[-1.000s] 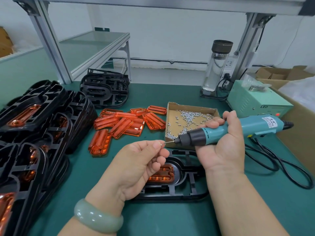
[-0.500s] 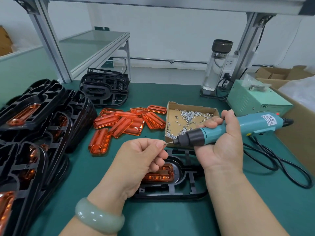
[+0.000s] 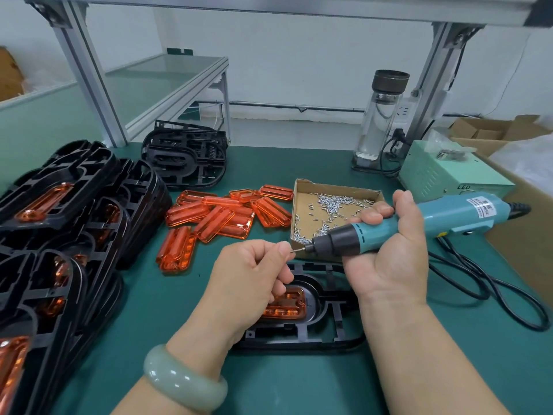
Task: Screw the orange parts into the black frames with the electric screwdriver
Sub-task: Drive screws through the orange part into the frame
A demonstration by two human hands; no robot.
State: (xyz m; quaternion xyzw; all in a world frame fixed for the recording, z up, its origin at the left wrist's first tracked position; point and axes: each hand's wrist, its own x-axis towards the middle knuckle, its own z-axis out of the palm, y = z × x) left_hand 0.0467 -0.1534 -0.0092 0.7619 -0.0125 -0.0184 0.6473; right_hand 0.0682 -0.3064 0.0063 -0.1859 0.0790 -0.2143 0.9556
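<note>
Pinching a screw (image 3: 295, 251) at the screwdriver (image 3: 449, 218) tip with the curled left hand (image 3: 248, 283); gripping its body in the right hand (image 3: 389, 262), above the frame (image 3: 329, 333).

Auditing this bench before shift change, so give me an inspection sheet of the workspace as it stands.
Surface: green mat.
Job's things: black frame with orange part seated, under both hands; loose orange parts; stacked frames left; screw box.
Clutter: glass bottle, cardboard boxes.
Hands: left hand pinches a screw at the bit; right hand grips electric screwdriver.
Cables: black cord loops on the mat, right.
Surroundings: power supply, aluminium post.
</note>
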